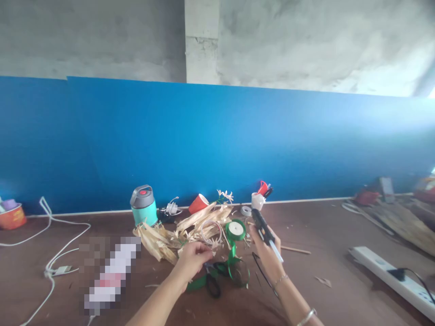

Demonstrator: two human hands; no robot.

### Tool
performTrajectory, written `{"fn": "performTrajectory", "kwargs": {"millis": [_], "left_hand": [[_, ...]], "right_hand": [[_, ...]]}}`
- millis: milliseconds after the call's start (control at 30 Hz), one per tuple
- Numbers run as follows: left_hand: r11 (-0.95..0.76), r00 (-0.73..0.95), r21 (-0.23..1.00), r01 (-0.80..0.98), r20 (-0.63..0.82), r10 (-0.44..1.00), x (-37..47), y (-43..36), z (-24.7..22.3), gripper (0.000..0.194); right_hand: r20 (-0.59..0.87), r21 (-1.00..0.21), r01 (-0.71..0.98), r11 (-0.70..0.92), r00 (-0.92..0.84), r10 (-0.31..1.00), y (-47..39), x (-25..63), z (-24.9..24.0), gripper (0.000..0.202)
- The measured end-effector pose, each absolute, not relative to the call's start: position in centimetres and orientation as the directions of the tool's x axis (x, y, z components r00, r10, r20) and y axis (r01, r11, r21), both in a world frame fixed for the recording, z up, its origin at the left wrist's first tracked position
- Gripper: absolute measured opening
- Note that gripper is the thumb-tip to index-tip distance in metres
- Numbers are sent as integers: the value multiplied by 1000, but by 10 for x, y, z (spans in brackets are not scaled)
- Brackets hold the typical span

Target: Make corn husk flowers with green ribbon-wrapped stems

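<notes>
Hands and materials at a brown worktop (340, 299). The right hand (263, 249) is closed around a black, gun-shaped tool with a white stick protruding at its rear (261, 225), held above the worktop to the right of a spool of green ribbon with a white face (236, 229). The left hand (193, 259) has its fingertips drawn together just beside a small, pale, star-shaped piece (215, 244); whether they grip it cannot be told. Beyond the left hand lie crumpled, straw-coloured dried husks (158, 242); nearer, black-handled scissors (214, 270). Behind the husks, an orange-red cup (198, 204) lies tilted; left of it stands a turquoise canister with a grey lid (144, 209).
</notes>
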State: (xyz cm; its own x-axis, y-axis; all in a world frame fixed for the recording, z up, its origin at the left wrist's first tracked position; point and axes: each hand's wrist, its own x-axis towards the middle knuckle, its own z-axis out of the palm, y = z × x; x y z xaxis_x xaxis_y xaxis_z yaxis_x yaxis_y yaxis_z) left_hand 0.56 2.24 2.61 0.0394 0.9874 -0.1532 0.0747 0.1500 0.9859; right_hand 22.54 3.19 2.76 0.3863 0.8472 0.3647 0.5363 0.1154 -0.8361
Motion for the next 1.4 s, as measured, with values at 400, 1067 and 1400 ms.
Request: {"fn": "performTrajectory", "kwargs": {"millis": [400, 1067, 1400], "left_hand": [[51, 83, 957, 286, -78, 993, 24, 35, 15, 7], [-5, 45, 964, 266, -7, 999, 10, 30, -3, 20], [28, -3, 981, 190, -28, 1000, 9, 26, 2, 21]], "right_hand": [[52, -491, 787, -374, 455, 889, 44, 305, 26, 23], [7, -619, 732, -286, 370, 929, 62, 283, 9, 26], [288, -784, 619, -48, 430, 856, 63, 285, 5, 18]]}}
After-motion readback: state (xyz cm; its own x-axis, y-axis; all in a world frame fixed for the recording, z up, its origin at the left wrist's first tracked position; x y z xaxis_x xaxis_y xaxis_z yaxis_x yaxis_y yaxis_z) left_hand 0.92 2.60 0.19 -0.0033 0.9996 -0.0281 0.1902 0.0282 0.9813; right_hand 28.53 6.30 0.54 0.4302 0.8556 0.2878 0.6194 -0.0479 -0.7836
